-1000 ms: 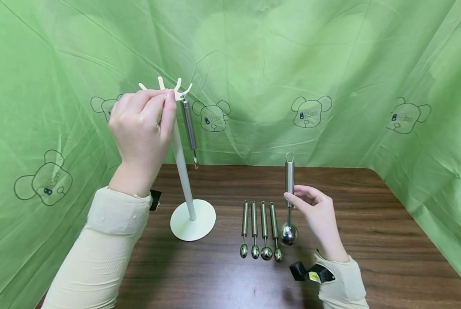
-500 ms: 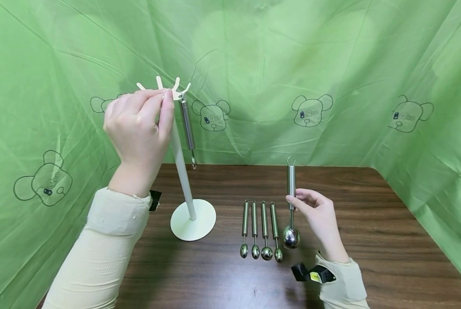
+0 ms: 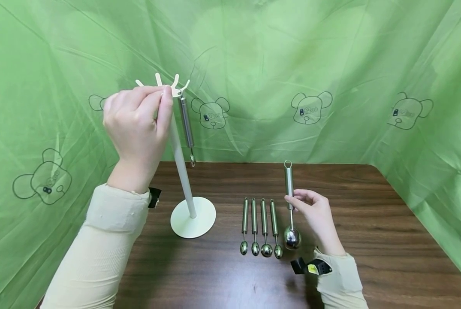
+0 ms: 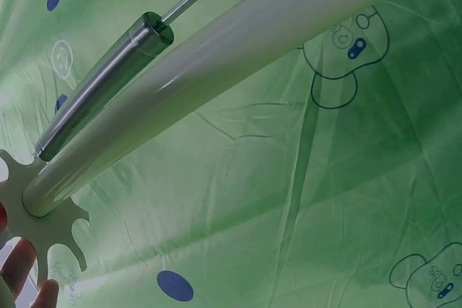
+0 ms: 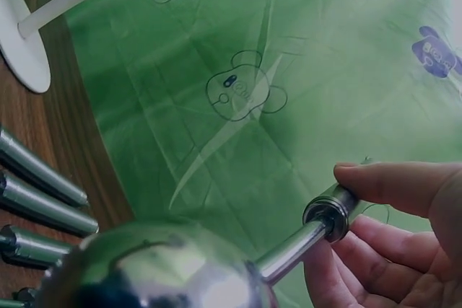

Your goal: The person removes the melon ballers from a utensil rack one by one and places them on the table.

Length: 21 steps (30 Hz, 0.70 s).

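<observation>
High on the left, my left hand pinches the hooked top of a white hanging stand, thumb and fingers closed at its edge. From one hook hangs a slim metal melon baller, bowl down, close beside the pole in the left wrist view. My right hand holds a bigger melon baller upright between thumb and fingers, low on its steel handle. Its loop points up and its round bowl down, close over the table; the bowl looms large in the right wrist view.
Several smaller melon ballers lie side by side on the dark wooden table, between the stand's round base and the right hand. Green cloth with bear drawings walls the table at the back and sides.
The right hand and its melon baller have come down slightly. The left hand and the stand's top have shifted a little to the left, with the hanging melon baller along.
</observation>
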Motion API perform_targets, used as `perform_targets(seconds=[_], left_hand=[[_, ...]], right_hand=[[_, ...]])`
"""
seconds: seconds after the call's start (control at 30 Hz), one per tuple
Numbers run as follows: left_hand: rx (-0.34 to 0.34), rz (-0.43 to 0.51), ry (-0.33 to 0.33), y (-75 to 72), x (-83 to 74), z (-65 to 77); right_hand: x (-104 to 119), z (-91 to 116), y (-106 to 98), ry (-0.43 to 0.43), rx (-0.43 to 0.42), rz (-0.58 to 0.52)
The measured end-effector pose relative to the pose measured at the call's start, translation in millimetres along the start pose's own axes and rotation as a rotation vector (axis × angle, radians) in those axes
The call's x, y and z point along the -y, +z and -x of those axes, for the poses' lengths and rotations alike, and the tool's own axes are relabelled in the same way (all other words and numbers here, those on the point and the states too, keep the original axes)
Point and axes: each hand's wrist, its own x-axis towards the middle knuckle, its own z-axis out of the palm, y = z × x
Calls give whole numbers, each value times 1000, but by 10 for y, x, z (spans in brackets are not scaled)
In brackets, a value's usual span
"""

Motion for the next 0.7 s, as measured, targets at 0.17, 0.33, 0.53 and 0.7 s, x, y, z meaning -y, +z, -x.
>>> perform_targets(seconds=[0.17,0.33,0.53,0.7], left_hand=[[5,6,7,-1,9,-10],[-11,25,5,2,26,-8],[-4,48,-5,-4,44,-15],[-1,80,-19,-11,61,-17]], right_hand=[[-47,-38,6,27,29,7],[-121,-87,17,43,45,49],[-195,-119,15,70,71,85],[-273,-152,14,93,106,90]])
